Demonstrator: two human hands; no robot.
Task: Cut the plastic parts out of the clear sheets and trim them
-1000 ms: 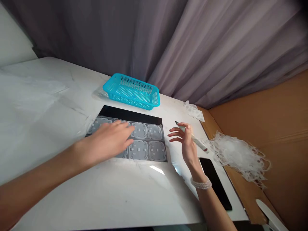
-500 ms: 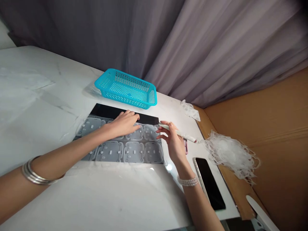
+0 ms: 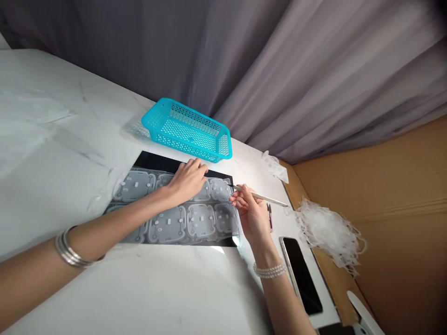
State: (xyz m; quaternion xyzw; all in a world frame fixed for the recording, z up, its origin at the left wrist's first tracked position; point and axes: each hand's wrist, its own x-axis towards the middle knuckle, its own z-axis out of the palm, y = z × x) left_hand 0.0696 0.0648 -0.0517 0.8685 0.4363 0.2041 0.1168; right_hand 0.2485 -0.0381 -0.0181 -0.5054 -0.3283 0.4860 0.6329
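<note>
A clear plastic sheet [image 3: 167, 223] of moulded rounded-square sections in two rows lies over a black board [image 3: 153, 160]. My left hand [image 3: 188, 181] rests on the sheet's upper part with its fingers curled together. What is under its fingertips is hidden. Near the sheet's upper right corner, my right hand [image 3: 249, 207] grips a slim white tool [image 3: 270, 199] like a pen. Its dark pointed tip is at the edge of the upper right section; I cannot tell whether it touches. The tool's exact kind is unclear.
Behind the board stands a blue perforated basket [image 3: 188, 139]. On the right lie a phone [image 3: 302, 277], a small pink-and-black item [image 3: 270, 217], a crumpled white piece [image 3: 275, 166] and a heap of translucent strips [image 3: 324, 232]. Cardboard [image 3: 384, 186] walls the right side.
The plastic sheet has shifted away from me on the board, so black shows along its near edge. My left fingers have curled in more. The tool in my right hand has turned.
</note>
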